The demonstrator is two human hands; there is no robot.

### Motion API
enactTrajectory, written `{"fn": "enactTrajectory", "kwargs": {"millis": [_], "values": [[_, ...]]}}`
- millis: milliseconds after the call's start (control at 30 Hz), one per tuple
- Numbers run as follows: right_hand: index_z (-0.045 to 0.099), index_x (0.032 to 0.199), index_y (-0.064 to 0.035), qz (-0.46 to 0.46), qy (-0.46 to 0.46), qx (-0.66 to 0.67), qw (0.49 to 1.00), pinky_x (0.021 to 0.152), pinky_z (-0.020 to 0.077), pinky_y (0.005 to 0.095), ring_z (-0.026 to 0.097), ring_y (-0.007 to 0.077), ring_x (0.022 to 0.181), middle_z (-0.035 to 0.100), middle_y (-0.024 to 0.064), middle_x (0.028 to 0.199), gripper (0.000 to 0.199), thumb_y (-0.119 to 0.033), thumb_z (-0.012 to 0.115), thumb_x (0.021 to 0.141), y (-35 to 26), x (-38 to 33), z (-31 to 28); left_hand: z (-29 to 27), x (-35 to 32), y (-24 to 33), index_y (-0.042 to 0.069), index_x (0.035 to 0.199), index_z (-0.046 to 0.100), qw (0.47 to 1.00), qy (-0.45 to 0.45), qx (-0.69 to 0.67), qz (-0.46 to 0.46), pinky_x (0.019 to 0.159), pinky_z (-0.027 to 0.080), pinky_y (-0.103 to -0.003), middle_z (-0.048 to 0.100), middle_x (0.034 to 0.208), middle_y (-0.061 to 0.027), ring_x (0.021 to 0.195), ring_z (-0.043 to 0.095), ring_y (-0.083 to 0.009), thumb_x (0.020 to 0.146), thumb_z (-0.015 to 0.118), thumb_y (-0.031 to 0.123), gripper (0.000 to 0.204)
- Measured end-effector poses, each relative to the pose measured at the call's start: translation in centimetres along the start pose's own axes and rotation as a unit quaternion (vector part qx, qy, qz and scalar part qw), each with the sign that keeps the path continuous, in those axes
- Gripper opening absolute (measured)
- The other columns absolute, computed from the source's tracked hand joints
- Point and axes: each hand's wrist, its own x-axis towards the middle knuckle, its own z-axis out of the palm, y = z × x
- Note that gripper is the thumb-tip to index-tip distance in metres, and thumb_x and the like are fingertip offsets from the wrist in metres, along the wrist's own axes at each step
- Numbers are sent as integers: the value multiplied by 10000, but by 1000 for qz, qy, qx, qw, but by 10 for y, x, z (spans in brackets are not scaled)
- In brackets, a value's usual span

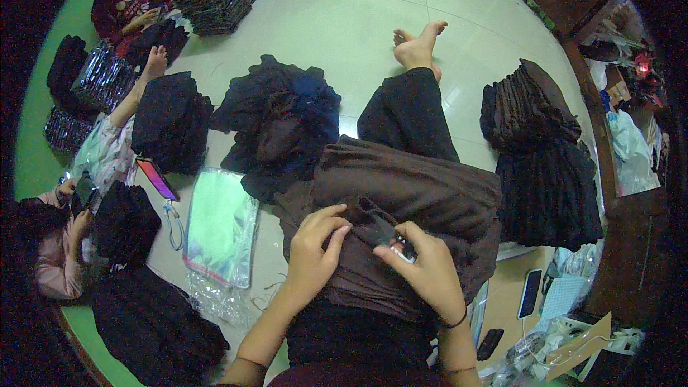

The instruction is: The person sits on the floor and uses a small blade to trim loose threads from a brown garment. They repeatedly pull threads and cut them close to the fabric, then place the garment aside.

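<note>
The dark brown garment [408, 172] lies across my lap, spread out and rumpled near my fingers, so I judge it only partway handled. My left hand [315, 244] rests on it at about 10 o'clock, thumb and forefinger close together; whether they pinch cloth or a thread, I cannot tell. My right hand [426, 261], at 4 o'clock, grasps a small tool [399, 249], white-edged, perhaps thread snips, partly hidden by my fingers.

At 2 o'clock a folded garment stack [541, 158] stands in neat layers; those pieces look done. At 11 o'clock a loose dark cloth heap [279, 115] lies unfolded and seems left to handle. The clear plastic bags [222, 229] at 9 o'clock lie flat, with no dark garment showing inside.
</note>
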Motion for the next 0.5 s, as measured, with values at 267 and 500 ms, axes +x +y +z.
{"fn": "enactTrajectory", "kwargs": {"millis": [267, 500], "values": [[503, 729, -51, -107, 42, -279, 953, 448, 479, 339, 596, 256, 517, 587, 108, 615, 353, -393, 591, 754, 2, 6, 19, -3, 4, -5, -14, 815, 544, 982, -30, -154, -109, 790, 427, -302, 593, 1044, -139, 897, 580, -230, 805, 526, 71, 88], [503, 695, -35, -126, 60, -262, 955, 437, 450, 339, 574, 285, 511, 555, 139, 586, 335, -348, 608, 750, 3, 10, 27, -2, 4, -11, -17, 800, 533, 982, -29, -162, -95, 762, 433, -285, 590, 1057, -138, 867, 586, -206, 790, 538, 64, 82]]}}
